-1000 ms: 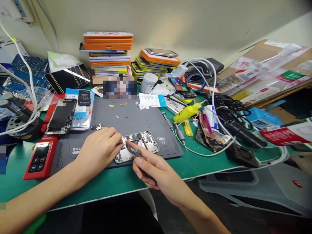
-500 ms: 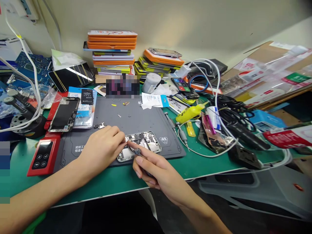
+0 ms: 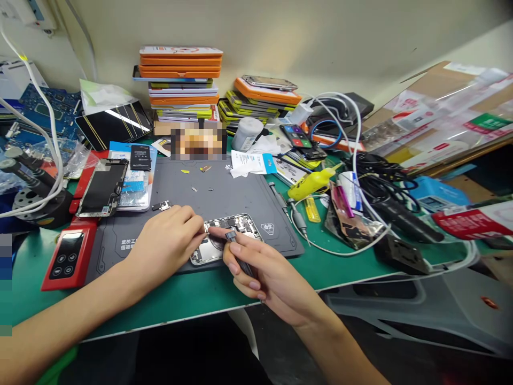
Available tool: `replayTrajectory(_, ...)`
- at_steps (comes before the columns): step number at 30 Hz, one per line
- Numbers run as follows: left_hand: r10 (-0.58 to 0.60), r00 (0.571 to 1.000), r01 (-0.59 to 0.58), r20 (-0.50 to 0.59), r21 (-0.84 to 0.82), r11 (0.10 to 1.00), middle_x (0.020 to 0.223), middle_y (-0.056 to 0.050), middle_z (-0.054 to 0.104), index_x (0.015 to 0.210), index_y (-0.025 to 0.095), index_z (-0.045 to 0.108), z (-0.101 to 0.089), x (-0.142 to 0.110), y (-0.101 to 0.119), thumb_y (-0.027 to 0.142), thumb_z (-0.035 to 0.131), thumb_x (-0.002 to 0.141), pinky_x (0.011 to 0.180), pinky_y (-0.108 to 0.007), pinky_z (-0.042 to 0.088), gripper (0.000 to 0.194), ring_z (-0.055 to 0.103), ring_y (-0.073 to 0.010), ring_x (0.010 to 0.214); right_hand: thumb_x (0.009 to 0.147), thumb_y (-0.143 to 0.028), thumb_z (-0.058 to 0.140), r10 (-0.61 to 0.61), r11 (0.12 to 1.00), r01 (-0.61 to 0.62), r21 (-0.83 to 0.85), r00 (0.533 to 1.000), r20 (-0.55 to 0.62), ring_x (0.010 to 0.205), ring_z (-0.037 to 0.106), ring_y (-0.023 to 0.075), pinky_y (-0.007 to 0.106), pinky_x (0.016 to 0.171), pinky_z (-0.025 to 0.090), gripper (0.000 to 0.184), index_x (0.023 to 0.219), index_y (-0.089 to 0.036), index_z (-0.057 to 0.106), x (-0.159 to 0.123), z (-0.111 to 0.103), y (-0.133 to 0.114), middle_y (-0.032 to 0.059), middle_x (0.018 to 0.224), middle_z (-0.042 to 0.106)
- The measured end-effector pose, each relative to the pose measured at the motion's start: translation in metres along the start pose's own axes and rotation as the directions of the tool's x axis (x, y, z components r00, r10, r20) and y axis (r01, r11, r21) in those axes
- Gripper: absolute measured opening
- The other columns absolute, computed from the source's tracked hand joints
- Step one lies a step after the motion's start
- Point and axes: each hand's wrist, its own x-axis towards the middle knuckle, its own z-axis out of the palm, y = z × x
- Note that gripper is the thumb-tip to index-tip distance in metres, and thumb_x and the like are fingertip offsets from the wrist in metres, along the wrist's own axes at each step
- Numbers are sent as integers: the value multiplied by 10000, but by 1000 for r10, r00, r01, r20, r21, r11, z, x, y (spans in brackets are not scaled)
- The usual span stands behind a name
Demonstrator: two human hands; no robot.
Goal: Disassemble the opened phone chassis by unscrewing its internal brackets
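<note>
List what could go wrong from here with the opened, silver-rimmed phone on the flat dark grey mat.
1. The right hand holds a slim dark grey rod-shaped tool close to the opened, silver-rimmed phone; a slip might scratch its exposed internal parts.

2. A tiny yellow strip and a small gold-coloured piece lie loose on the flat dark grey mat, so a passing hand could brush them away.

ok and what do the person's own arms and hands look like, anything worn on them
The left hand and right hand are bare, without gloves; no ring, watch or bracelet shows. Both forearms are uncovered, with no sleeve in view.
</note>
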Motion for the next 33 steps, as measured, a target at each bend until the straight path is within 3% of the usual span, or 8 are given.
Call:
replayTrajectory(7,33,999,-32,-20,26,999,929,-42,707,952,199,667,1,-1,-1,287,510,1121,738,-339,469,247,618,-202,828,995,-366,744,-55,998,55,-2,998,-11,466,290,26,158,403,219,472,1435,-225,647,-2,-3,7,-53,729,582)
replayTrajectory(14,80,995,-78,-59,37,996,880,-32,673,910,195,651,2,0,1,258,509,1114,702,-347,458,257,600,-207,780,997,-379,736,-120,991,119,60,993,5,427,275,24,168,404,226,426,1396,-244,672,-4,-10,14,-68,669,556)
replayTrajectory(19,-135,991,134,13,-264,955,962,-6,759,927,215,691,-4,3,-3,279,665,1055,770,-319,506,145,698,-199,872,997,-385,745,-144,987,141,78,989,31,417,295,20,164,404,236,402,1368,-247,674,-4,-11,14,-70,666,566)
replayTrajectory(22,-351,931,357,101,-457,815,917,45,809,951,248,742,-13,8,-7,309,709,1033,737,-285,525,107,752,-177,833,987,-393,764,-151,986,148,82,988,30,417,304,19,161,408,234,417,1368,-253,668,-5,-10,13,-73,657,568)
replayTrajectory(24,-423,898,423,120,-492,761,906,65,827,962,263,768,-16,11,-8,312,703,1035,727,-273,532,109,772,-170,823,992,-394,762,-151,985,147,88,988,34,422,306,16,159,417,234,410,1369,-260,669,-5,-11,13,-73,656,568)
replayTrajectory(26,-400,912,395,89,-452,800,940,67,836,974,265,778,-16,10,-6,299,687,1045,751,-275,534,120,780,-171,850,1002,-394,754,-148,985,144,93,988,43,430,307,15,160,425,235,398,1368,-263,672,-6,-12,14,-73,659,565)
replayTrajectory(30,-224,973,208,-53,-212,955,996,27,831,1052,233,762,-10,5,0,291,596,1101,797,-312,523,183,764,-191,881,1017,-399,735,-144,987,140,79,988,51,441,302,16,164,435,244,399,1388,-273,656,-6,-16,17,-78,665,549)
replayTrajectory(33,-151,980,151,-131,-12,989,947,3,814,1060,214,742,-5,2,0,292,556,1120,749,-334,491,211,728,-205,833,1021,-417,729,-145,989,142,52,988,55,445,296,18,164,435,247,406,1392,-278,643,-5,-19,20,-81,662,537)
